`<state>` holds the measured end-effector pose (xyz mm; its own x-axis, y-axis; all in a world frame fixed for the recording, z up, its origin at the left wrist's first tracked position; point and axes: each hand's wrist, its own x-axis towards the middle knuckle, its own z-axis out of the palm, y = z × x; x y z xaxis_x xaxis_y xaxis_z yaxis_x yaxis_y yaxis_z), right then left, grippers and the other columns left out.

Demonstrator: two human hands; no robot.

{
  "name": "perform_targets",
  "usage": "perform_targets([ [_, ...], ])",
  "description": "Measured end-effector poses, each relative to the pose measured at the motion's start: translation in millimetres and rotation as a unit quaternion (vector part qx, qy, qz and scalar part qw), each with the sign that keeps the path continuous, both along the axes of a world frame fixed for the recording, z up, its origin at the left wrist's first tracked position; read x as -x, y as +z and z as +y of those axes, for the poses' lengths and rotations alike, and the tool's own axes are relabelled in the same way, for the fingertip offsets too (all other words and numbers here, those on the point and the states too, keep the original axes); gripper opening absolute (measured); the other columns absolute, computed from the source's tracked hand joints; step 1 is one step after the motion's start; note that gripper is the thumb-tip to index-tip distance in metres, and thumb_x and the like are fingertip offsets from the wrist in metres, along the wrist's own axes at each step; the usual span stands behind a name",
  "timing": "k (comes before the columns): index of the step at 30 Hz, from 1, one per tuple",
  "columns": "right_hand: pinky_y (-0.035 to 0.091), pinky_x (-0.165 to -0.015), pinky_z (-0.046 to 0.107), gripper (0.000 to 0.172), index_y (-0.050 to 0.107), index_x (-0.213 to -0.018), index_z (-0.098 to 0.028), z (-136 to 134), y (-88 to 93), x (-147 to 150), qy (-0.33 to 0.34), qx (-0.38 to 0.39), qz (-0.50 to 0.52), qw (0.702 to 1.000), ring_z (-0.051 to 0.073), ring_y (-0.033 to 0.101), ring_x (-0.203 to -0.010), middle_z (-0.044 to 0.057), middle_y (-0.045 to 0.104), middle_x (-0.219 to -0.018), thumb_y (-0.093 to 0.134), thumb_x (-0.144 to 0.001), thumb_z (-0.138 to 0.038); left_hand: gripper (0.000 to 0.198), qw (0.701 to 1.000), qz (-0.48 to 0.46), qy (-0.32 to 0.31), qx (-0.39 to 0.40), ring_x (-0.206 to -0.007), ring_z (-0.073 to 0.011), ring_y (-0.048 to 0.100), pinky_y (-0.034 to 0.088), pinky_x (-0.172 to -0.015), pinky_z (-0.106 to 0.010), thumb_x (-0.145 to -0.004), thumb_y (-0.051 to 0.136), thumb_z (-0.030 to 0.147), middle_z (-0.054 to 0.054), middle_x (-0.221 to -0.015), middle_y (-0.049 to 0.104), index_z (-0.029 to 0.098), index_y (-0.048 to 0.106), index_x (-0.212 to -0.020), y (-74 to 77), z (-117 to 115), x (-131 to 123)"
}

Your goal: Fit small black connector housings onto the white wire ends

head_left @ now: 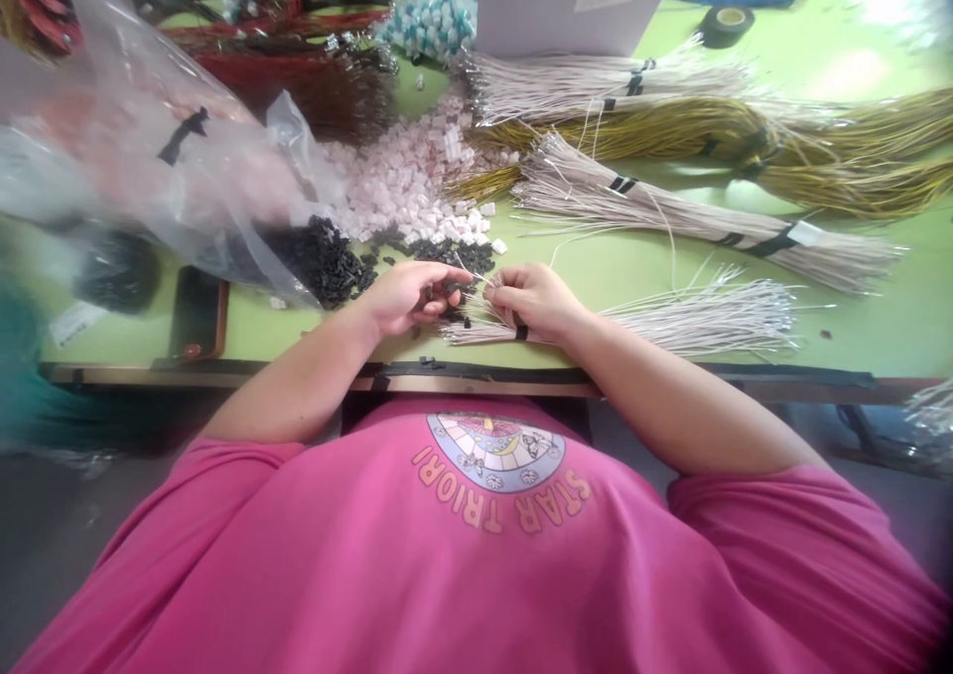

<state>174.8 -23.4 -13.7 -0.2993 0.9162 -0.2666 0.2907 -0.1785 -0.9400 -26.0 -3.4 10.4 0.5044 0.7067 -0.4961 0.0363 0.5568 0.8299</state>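
My right hand point(537, 299) pinches thin white wires point(483, 279) between thumb and fingers, just above a bundle of white wires point(692, 319) bound with black tape. The wire ends point towards my left hand point(418, 295). That hand has its index finger stretched out and its other fingers loosely curled and apart. Small dark pieces show between its fingers; whether they lie in the palm or behind it I cannot tell. A heap of small black parts point(332, 262) lies beside and behind my left hand. Past it spreads a pile of pale pink-white connector housings point(406, 173).
Taped white wire bundles point(700, 219) and yellow wires point(841, 138) lie at the right, with a black tape roll point(726, 25) behind. A clear plastic bag point(215, 158) and a phone point(200, 315) are at the left. The table's edge point(476, 384) runs close to my body.
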Motion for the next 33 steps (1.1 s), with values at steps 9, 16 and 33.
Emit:
perform_targets([
  [9,0.03,-0.042,0.021,0.024,0.05,-0.059,-0.016,-1.2,3.7,1.1,0.012,-0.009,-0.021,1.0,0.006,0.039,-0.039,-0.004,0.047,-0.043,0.054,-0.073,-0.034,0.032,0.999,-0.017,-0.036,-0.009,-0.041,-0.0029,0.039,0.021,-0.037,-0.016,-0.077,0.048,0.009,-0.006,-0.073,0.062,0.014,0.053,-0.108,-4.8,-0.7,-1.8],
  [16,0.03,-0.042,0.02,0.025,0.05,-0.059,-0.016,-1.2,5.6,2.2,0.017,-0.018,-0.04,0.999,0.005,0.038,-0.04,-0.004,0.046,-0.045,0.053,-0.075,-0.035,0.012,0.999,-0.024,-0.035,0.021,-0.041,-0.0028,0.039,0.02,-0.036,-0.015,-0.081,0.045,0.013,-0.009,-0.072,0.062,0.011,0.055,-0.088,-5.4,1.7,-1.0],
  [33,0.031,-0.04,0.02,0.024,0.052,-0.062,-0.015,-1.3,-0.9,2.8,-0.002,-0.02,-0.041,0.999,0.005,0.039,-0.04,-0.004,0.047,-0.047,0.052,-0.074,-0.035,0.013,1.0,-0.004,0.023,0.014,-0.037,-0.0004,0.035,0.017,-0.035,-0.015,-0.082,0.045,0.009,-0.002,-0.064,0.058,0.012,0.056,-0.086,-4.8,-0.4,-9.2],
])
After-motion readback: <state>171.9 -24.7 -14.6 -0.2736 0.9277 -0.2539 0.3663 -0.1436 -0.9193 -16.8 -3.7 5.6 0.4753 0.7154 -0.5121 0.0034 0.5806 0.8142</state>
